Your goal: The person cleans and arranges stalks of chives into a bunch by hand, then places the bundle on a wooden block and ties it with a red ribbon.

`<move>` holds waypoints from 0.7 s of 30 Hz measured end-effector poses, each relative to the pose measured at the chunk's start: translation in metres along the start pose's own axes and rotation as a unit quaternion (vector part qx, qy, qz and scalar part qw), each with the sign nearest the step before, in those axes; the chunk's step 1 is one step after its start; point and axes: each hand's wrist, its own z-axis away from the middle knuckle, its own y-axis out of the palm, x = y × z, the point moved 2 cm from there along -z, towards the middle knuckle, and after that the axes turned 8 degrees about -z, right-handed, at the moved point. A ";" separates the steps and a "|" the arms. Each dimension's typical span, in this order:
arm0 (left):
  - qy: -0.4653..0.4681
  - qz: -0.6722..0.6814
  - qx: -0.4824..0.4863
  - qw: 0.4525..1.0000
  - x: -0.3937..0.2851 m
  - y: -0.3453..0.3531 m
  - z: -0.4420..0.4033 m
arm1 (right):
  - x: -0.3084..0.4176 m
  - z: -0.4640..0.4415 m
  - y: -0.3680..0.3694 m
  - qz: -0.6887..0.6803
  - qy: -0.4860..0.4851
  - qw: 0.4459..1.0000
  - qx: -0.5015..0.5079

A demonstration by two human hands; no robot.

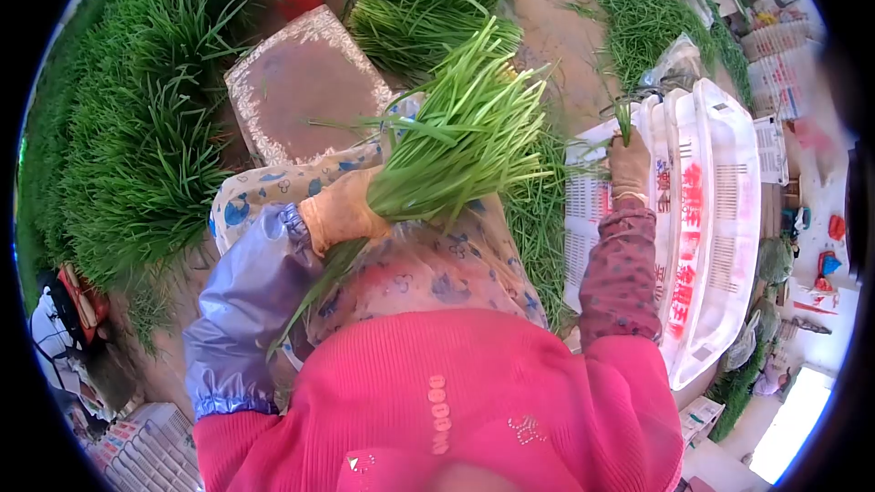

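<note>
The thick bunch of long, slender green leaves with paler stalk ends (465, 141) lies just above the middle of the view, on the two o'clock side of the tan-gloved left hand (344, 211), whose fingers are wrapped firmly around its leafy end. Its long axis slants from about eight o'clock at that grip to two o'clock, where the pale ends fan out loosely, while a few leaves trail toward seven o'clock. The tan-gloved right hand (629, 167) stands well apart at three o'clock from the pale ends, its fingers curled closed on a small upright tuft of green leaves (623, 118); the left hand is clearly the nearer to the bunch. Beneath the bunch, a clear plastic covering with blue printed shapes (447, 287) spreads over the lap. A stack of white plastic crates with red lettering (725, 237) stands just beside the right hand at three o'clock, and a brown square panel with a cream floral border (305, 96) sits at eleven o'clock.
</note>
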 end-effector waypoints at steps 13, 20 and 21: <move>-0.117 -0.222 -0.193 0.949 -0.023 -0.007 -0.024 | 0.214 0.139 0.035 -0.292 -0.254 0.911 0.145; -0.254 -0.396 -0.183 0.863 -0.052 -0.017 -0.025 | 0.174 0.114 0.060 -0.074 -0.307 0.945 0.082; -0.277 -0.433 -0.182 0.838 -0.052 -0.019 -0.027 | 0.147 0.095 0.064 -0.086 -0.252 0.961 0.068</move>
